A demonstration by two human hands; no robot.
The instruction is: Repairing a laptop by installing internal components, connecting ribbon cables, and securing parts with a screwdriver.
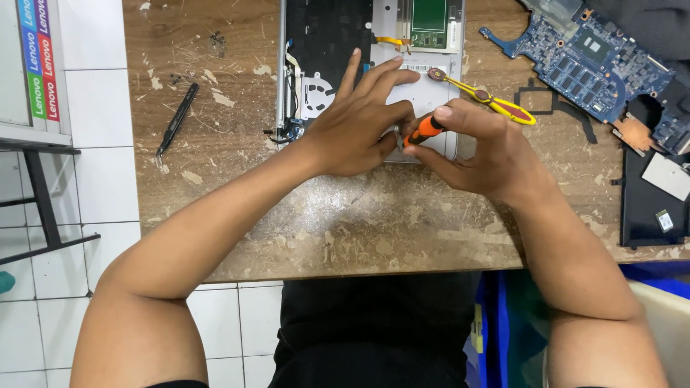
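An opened silver laptop base (451, 108) lies at the far edge of a worn wooden table (359, 223), its inner parts showing. My right hand (483, 151) grips an orange-and-black screwdriver (424, 130) with its tip pointing down at the base's near edge. My left hand (357, 118) rests flat on the base beside it, fingers spread forward, thumb and forefinger close to the screwdriver's tip. The tip itself is hidden between my hands.
A yellow-and-red screwdriver (483, 95) lies across the base's right corner. A blue circuit board (586, 61) and black panels (650, 194) sit at the right. Black tweezers (176, 121) and small dark screws (215, 37) lie at the left. White tiled floor shows below.
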